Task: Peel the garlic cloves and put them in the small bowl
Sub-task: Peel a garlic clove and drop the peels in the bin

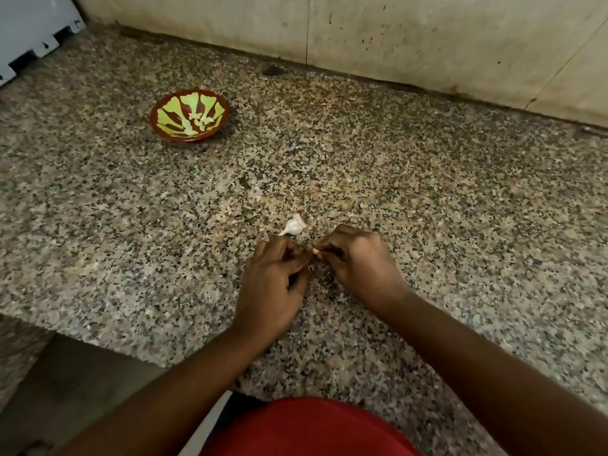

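Observation:
My left hand [273,278] and my right hand [355,261] meet over the granite counter, fingers curled. Between their fingertips they pinch a small pale garlic clove [316,251], mostly hidden by the fingers. Just beyond my left hand a white garlic bulb piece [293,226] with a short stem lies on the counter. The small bowl [158,125], brown with green stripes, stands at the far left and holds several pale peeled cloves [197,121].
The speckled granite counter [427,199] ends at a front edge on the left, with a drop to the floor [82,373]. A stained wall [394,37] runs along the back. A white object [29,24] sits in the far left corner.

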